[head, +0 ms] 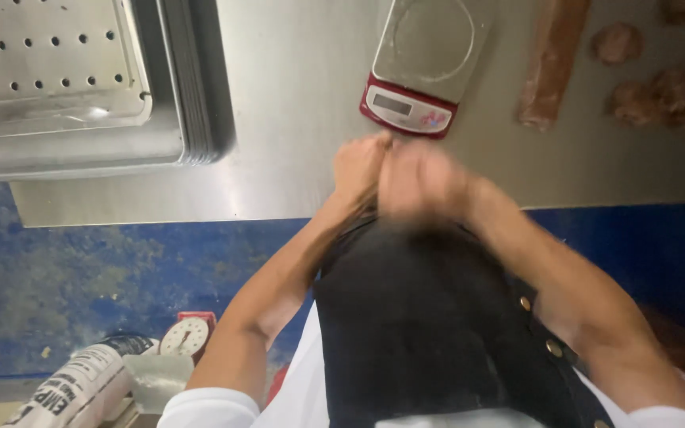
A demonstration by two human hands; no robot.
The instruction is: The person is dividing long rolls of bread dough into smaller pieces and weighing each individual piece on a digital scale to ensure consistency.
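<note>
Table: we see a steel worktop (295, 119), dull glare, under & beyond the hands.
Floor: blue, worn, mottled (81, 269), below-left of the hands.
Trays: perforated steel stack (73, 87), far left.

Commercial food-preparation area, most likely a bakery or butchery workroom. Indicators: a stainless steel worktable (295, 103) spanning the upper frame; stacked perforated metal trays (57, 71) at 10 o'clock; a red digital scale (422, 67) at 12 o'clock; a brownish log of dough or minced product (552, 59) with portioned lumps (652, 87) at 2 o'clock; a dial scale (186, 334) on the worn blue floor (81, 277) at 7 o'clock.
</note>
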